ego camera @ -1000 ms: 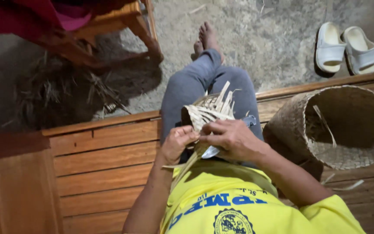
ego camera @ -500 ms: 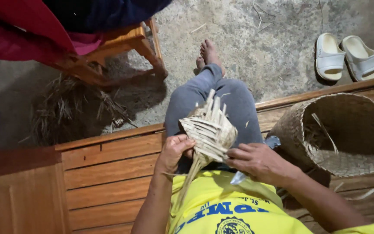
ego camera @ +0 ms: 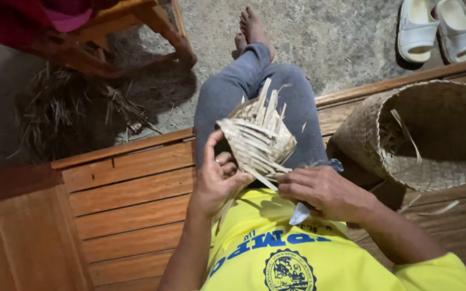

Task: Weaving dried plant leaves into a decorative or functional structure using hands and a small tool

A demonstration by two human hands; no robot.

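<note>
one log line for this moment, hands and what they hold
left hand: grips small woven piece | right hand: holds knife, pinches strip | large woven basket: on its side, on wooden floor

Changes we record since the earlier views:
- Small woven basket (ego camera: 257, 143) — turned from half hidden behind our fingers to its plaited side facing up, centre frame.
- Left hand (ego camera: 216, 180) — thumb now raised along the basket's left edge.
- Right hand (ego camera: 322, 193) — dropped from on top of the weave to lower right of it, gripping the knife (ego camera: 311, 188).
- Sandals (ego camera: 438, 27) — nearer the upper-right corner.
</note>
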